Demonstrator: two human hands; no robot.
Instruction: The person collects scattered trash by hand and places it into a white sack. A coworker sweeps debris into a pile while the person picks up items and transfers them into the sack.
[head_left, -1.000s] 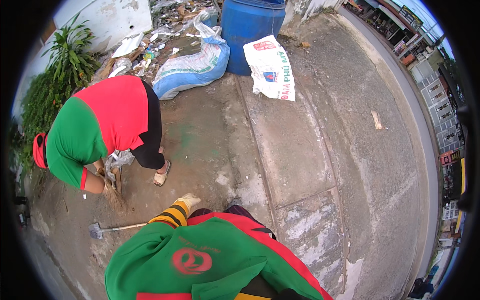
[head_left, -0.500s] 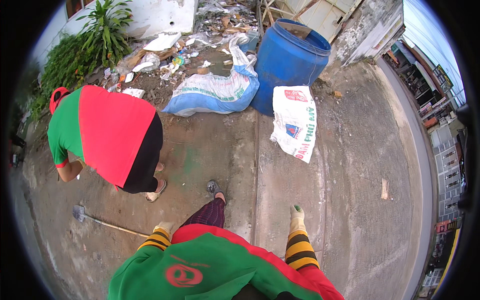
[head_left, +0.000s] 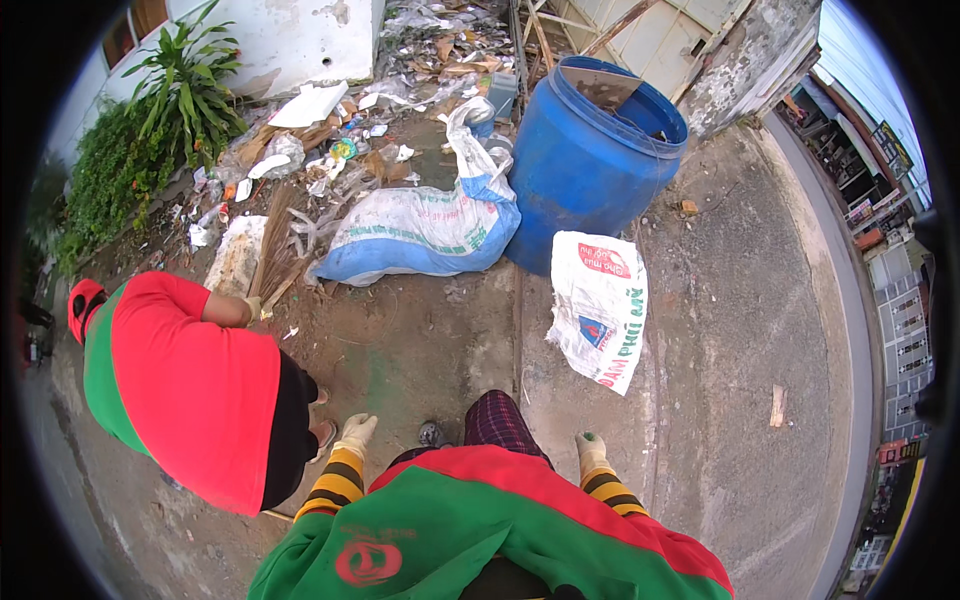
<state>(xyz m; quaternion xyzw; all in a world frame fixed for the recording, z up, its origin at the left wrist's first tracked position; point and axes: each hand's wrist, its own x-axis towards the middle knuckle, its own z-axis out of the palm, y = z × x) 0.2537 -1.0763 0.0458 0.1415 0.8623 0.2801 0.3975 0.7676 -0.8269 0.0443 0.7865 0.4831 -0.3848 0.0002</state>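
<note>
My left hand point(head_left: 357, 433), in a pale work glove below a yellow-and-black striped sleeve, hangs ahead of me with its fingers curled in. I see nothing in it. On the other side my right hand point(head_left: 591, 449), gloved the same way with a green patch on it, is also curled, and nothing shows in its grip. The nearest thing to it is a white woven sack point(head_left: 600, 305) lying flat on the concrete. Beside my left sleeve, a short bit of a thin wooden pole point(head_left: 277, 515) shows; the rest is hidden.
A blue plastic barrel point(head_left: 590, 165) stands ahead, with a filled white-and-blue sack point(head_left: 415, 230) slumped against it. Scattered rubbish point(head_left: 345, 150) lies behind. At left a bent-over co-worker point(head_left: 190, 380) holds a twig broom point(head_left: 275, 245). Plants point(head_left: 185, 100) grow by the wall.
I have stepped forward, and the barrel and sacks are nearer. My left hand has swung forward, away from the shovel. The co-worker has turned toward the rubbish, a broom now showing.
</note>
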